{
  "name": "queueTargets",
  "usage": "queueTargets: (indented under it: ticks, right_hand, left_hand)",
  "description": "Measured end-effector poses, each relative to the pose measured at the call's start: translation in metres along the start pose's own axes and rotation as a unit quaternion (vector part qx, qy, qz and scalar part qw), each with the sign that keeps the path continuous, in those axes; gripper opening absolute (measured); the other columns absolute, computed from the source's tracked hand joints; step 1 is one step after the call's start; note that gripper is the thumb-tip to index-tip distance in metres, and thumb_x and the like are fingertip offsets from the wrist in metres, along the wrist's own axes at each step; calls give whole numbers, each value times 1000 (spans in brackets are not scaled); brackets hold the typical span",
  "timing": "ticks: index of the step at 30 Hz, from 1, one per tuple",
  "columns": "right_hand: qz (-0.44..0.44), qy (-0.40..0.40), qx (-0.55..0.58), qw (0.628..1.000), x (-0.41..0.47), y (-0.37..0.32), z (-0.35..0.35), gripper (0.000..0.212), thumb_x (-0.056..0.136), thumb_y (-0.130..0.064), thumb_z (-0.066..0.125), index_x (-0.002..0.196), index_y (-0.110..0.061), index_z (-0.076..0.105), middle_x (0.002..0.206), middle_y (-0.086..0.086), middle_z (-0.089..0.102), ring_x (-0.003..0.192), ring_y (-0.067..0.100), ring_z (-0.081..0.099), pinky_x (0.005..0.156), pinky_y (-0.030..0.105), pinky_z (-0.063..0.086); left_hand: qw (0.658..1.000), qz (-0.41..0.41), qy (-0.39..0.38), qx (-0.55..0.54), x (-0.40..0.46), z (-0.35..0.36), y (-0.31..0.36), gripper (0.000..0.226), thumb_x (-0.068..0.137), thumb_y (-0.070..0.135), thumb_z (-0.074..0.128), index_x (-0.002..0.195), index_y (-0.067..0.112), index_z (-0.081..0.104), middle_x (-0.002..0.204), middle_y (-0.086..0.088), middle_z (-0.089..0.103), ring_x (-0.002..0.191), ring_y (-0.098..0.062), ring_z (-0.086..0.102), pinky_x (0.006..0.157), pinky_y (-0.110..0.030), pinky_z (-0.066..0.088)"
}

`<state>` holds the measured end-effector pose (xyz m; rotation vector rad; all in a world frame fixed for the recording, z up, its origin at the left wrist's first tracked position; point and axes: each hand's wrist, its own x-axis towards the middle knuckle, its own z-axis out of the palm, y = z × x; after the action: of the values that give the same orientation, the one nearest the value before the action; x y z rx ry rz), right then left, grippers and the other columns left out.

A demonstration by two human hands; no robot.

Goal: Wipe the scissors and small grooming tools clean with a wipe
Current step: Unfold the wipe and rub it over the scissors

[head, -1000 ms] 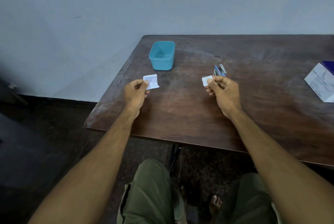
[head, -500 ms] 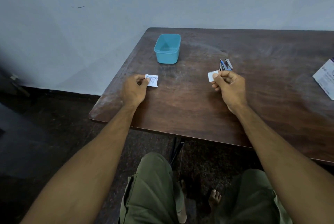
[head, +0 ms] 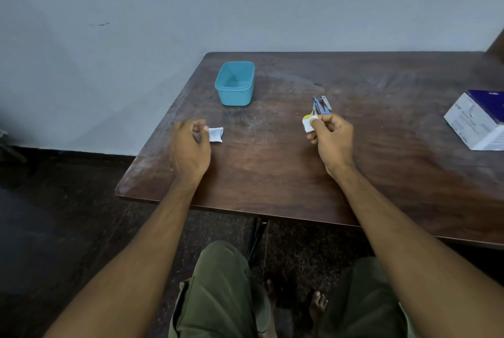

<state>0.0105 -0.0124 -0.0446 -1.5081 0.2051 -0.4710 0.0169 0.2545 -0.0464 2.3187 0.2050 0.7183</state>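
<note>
Two hands: we work from the single head view, looking down on a dark wooden table (head: 272, 168) set against a pale wall.
Left hand: our left hand (head: 191, 144) sits near the table's left edge, fingers loosely curled; the torn sachet (head: 216, 134) lies just beside its fingertips. The hand is blurred, so we cannot tell whether it has hold of the sachet or has let it go.
Sachet, why there: we judge it an empty wrapper, parked on the left so it stays away from the tools.
Right hand: our right hand (head: 331, 133) pinches a small folded white wipe (head: 308, 123) between thumb and fingers, the other fingers curled under. A yellowish patch shows at the wipe's top edge; what it is we cannot say.
Wipe, why held so: pinched at one end, it leaves a free face towards the tools.
Tools: the scissors and small grooming tools (head: 321, 106) lie bunched on the table just beyond the wipe, untouched; a nail clipper shape shows, the rest is too small to sort.
Blue tub (head: 236, 92): open and apparently empty, well to the left of the tools; perhaps meant for cleaned pieces.
White box (head: 474, 125): at the right edge, probably the wipes' pack.
Progress: wiping not yet begun, in our judgement.
</note>
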Motion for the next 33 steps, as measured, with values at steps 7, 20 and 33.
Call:
queueTargets:
  ticks: [7, 20, 33]
  right_hand:
    - [5, 134, 33, 990, 4, -4, -12, 17, 87, -11, 57, 73, -20, 57, 64, 2, 63, 49, 7, 55, 51, 25, 44]
    - [6, 150, 38, 988, 17, 1, -39, 10, 90, -12, 58, 81, -13, 60, 65, 1, 63, 49, 3, 56, 51, 21, 45]
    - [24, 152, 25, 988, 18, 2, -35, 14, 89, -15, 60, 76, -19, 59, 68, 6, 64, 53, 8, 57, 56, 31, 48]
  left_hand:
    - [988, 109, -78, -81, -35, 45, 67, 13, 90, 16, 60, 101, 14, 67, 92, 3, 64, 78, -7, 55, 76, -22, 44]
    - [980, 21, -180, -84, -19, 126, 157, 11, 90, 27, 62, 99, 22, 66, 88, 8, 65, 86, -13, 63, 79, -33, 54]
    - [979, -29, -202, 4, -6, 166, 184, 20, 86, 37, 62, 82, 21, 74, 87, -2, 72, 85, -25, 68, 62, -27, 39]
